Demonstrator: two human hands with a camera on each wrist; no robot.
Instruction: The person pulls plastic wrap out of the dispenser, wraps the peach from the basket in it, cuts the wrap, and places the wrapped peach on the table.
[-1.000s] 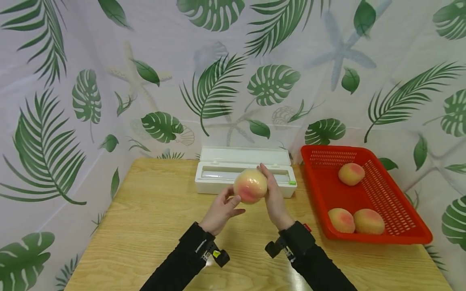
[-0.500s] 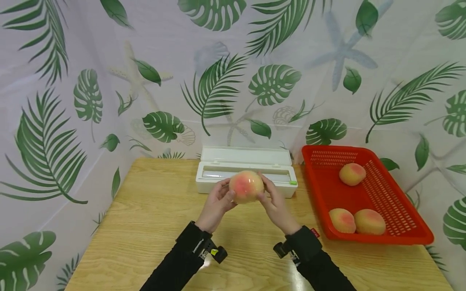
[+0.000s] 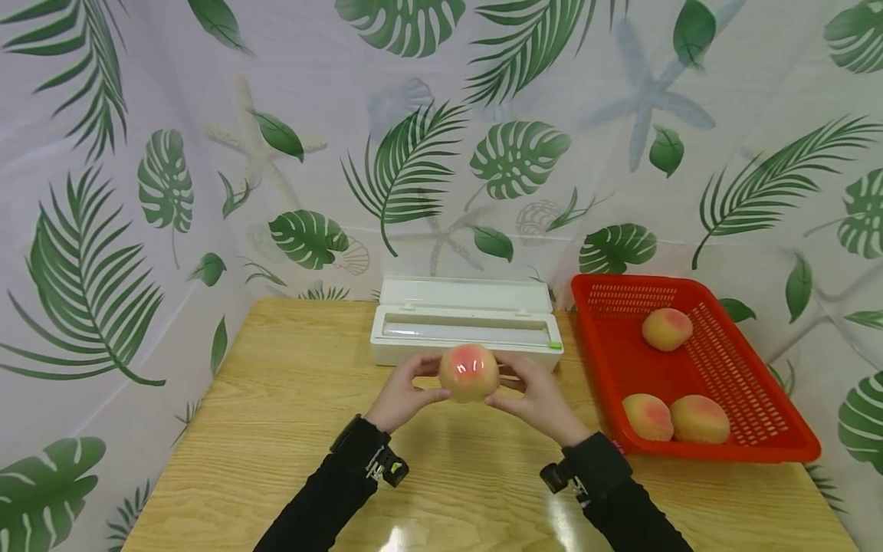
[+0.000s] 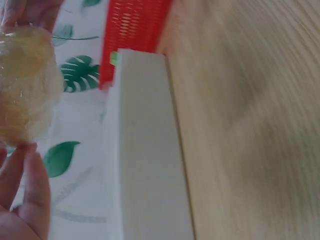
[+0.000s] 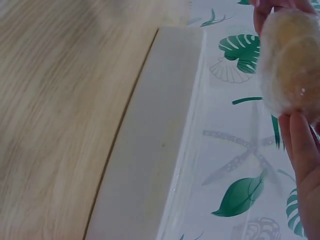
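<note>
A peach [image 3: 469, 373] wrapped in clear cling film is held up over the table, in front of a white film dispenser [image 3: 441, 353]. My left hand [image 3: 408, 392] grips its left side and my right hand [image 3: 541, 397] its right side, thumbs toward me. Both wrist views show the film bunched and wrinkled over the underside of the peach [image 4: 25, 85]. In the right wrist view the right hand's fingers [image 5: 300, 140] press against the wrapped fruit [image 5: 292, 60]. The dispenser's lid stands raised, with a roll of film inside.
At the right stands a red plastic basket [image 3: 596, 360] with three peaches lying in it, one of them a peach at the back [image 3: 667, 330]. The wooden table [image 3: 276, 429] ends at a leaf-patterned cloth [image 3: 441, 230] behind and at the left.
Both hands have shifted their grip and turned the peach, so its pink patch now faces up. The peach has come slightly lower and nearer; the right forearm has moved right.
</note>
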